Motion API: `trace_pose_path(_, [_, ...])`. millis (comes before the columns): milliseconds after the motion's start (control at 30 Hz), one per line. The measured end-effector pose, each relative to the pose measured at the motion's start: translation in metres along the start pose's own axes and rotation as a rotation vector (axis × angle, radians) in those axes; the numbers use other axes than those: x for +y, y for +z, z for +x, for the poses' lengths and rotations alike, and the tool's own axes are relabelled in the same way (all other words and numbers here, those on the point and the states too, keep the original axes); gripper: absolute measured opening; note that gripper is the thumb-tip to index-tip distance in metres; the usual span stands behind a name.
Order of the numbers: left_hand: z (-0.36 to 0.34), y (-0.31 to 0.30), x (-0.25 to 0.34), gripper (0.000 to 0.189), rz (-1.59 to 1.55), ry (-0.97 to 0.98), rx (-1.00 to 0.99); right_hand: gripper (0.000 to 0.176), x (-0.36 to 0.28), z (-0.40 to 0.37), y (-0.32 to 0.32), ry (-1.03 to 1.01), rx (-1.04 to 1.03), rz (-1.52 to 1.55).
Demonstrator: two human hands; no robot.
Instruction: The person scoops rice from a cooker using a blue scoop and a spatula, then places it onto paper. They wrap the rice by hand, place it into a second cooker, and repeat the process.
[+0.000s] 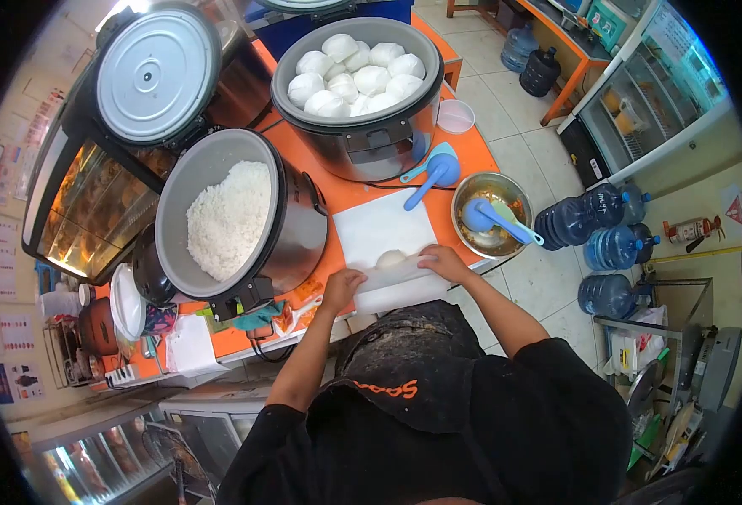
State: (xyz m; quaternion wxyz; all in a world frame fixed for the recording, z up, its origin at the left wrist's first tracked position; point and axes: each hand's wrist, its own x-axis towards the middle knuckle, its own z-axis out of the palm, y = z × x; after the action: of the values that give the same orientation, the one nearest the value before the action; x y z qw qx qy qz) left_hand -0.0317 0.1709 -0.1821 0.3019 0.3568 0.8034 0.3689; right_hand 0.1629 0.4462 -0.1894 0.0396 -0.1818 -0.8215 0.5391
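Orange table [480, 155], paper [379, 223] between hands [343, 289] [444, 263].

Small food shop or commercial kitchen: large rice cookers [236, 215] on an orange counter [350, 187], glass-door fridge [640, 93] nearby.

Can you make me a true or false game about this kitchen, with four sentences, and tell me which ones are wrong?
1. The left hand and right hand both hold white paper. True.
2. The metal bowl is on the floor. False: the metal bowl sits on the orange table.
3. Loose white rice is in an open pot. True.
4. The fire extinguisher is blue. False: the fire extinguisher is red.
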Motion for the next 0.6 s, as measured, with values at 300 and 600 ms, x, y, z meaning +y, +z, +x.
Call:
trace_pose_path(300, [0.031, -0.002, -0.008, 0.034, 0.133, -0.123, -0.071, 0.022, 0.007, 0.022, 0.011, 0.077, 0.068, -0.227])
trace_pose_path(600, [0.041, -0.009, -0.007, 0.029, 0.158, -0.084, -0.1, 0.02, -0.065, -0.008, 0.04, -0.298, 0.112, -0.488])
